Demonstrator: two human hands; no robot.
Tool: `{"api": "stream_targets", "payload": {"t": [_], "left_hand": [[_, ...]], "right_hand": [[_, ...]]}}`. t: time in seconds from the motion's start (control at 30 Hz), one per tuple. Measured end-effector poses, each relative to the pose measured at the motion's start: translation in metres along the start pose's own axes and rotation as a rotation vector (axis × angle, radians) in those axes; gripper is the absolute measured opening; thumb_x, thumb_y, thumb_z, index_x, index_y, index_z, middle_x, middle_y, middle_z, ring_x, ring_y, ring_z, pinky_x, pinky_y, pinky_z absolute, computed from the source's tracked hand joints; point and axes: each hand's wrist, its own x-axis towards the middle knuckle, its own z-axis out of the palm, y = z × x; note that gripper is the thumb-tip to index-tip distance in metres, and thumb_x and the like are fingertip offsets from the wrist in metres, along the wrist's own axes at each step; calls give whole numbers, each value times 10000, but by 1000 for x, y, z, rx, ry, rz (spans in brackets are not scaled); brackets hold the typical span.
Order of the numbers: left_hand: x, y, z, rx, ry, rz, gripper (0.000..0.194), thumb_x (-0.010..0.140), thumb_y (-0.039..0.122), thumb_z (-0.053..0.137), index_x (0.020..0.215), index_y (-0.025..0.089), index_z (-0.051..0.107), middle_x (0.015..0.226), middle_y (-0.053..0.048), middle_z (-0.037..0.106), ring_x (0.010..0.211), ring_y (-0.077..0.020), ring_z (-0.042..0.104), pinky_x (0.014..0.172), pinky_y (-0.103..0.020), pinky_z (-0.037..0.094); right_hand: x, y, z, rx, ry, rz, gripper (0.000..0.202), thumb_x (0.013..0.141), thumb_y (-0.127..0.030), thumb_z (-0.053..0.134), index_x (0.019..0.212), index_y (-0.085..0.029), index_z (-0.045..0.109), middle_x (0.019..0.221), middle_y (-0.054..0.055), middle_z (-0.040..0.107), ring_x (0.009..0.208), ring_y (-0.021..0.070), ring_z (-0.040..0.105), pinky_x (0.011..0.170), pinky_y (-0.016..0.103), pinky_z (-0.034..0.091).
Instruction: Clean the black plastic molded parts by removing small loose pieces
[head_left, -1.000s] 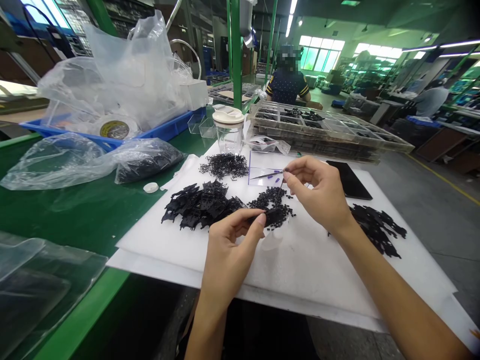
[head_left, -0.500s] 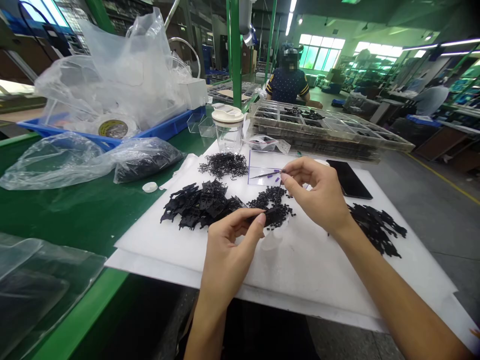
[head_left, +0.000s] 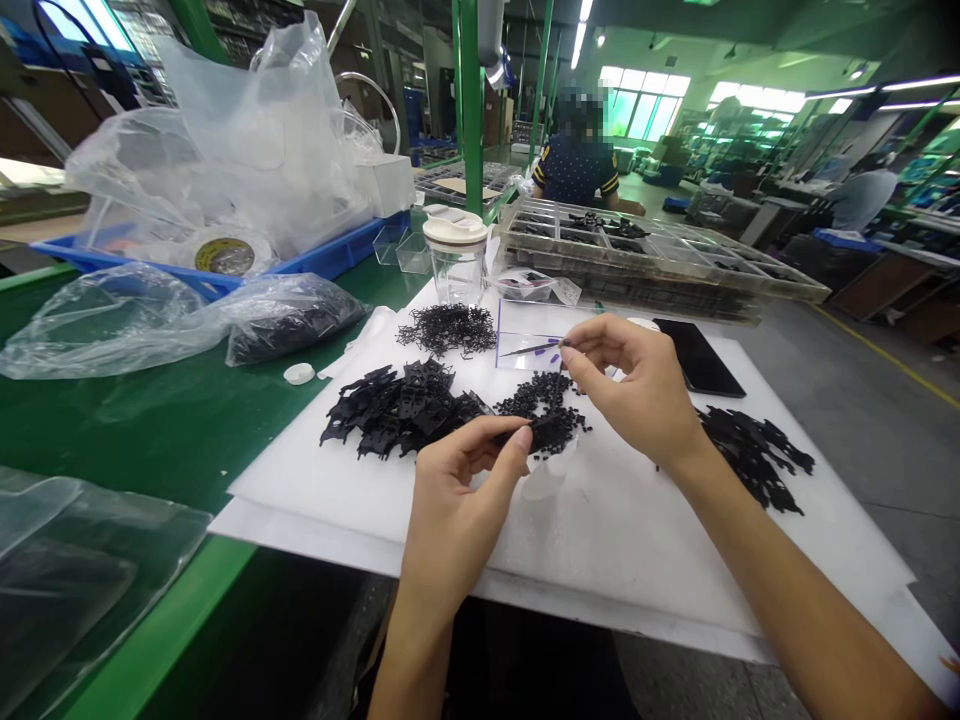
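Observation:
Thumb and fingers of my left hand (head_left: 469,480) pinch a flat black part (head_left: 544,436) at the front of a heap of tiny black pieces (head_left: 541,393). My right hand (head_left: 634,380) grips thin dark tweezers (head_left: 531,349), whose tip points left over a clear plate (head_left: 517,325) with small purple bits. Left of my hands lies a pile of black flat parts (head_left: 401,408), and behind it a heap of small black sticks (head_left: 450,330). More black flat parts (head_left: 754,455) lie beside my right forearm.
White sheets (head_left: 637,570) cover the work surface. Behind stand a lidded clear cup (head_left: 456,258) and a compartmented tray (head_left: 645,262); a black slab (head_left: 699,358) lies at right. Plastic bags (head_left: 240,150) fill a blue tray (head_left: 322,262) at left. A person (head_left: 576,170) sits farther back.

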Motion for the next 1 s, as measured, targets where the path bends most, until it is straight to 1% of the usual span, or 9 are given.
{"api": "stream_targets", "payload": {"t": [0.43,0.67,1.0], "left_hand": [[0,-1,0,9,1,5,154,927,316,736,1008,219,824,668,33,709,629,-101,610,600,-176,485],[-1,-2,0,5,-3,3,158,925,323,739,1010,219,823,667,35,704,630,-99,608,597,-175,479],[0,-2,0,7,-5,7,152,924,320,741,1007,224,825,669,36,708,628,-95,609,596,-170,481]], "right_hand": [[-2,-4,1,-31,-21,-12,16,851,-161,698,861,-149,702,724,3,668,639,126,617,576,247,505],[-2,-4,1,-39,-19,-23,16,853,-152,702,867,-148,707,706,-8,666,625,114,616,556,224,490],[-1,-3,2,-39,-27,-31,15,849,-144,693,860,-150,701,716,-7,661,626,115,608,571,237,492]]}}
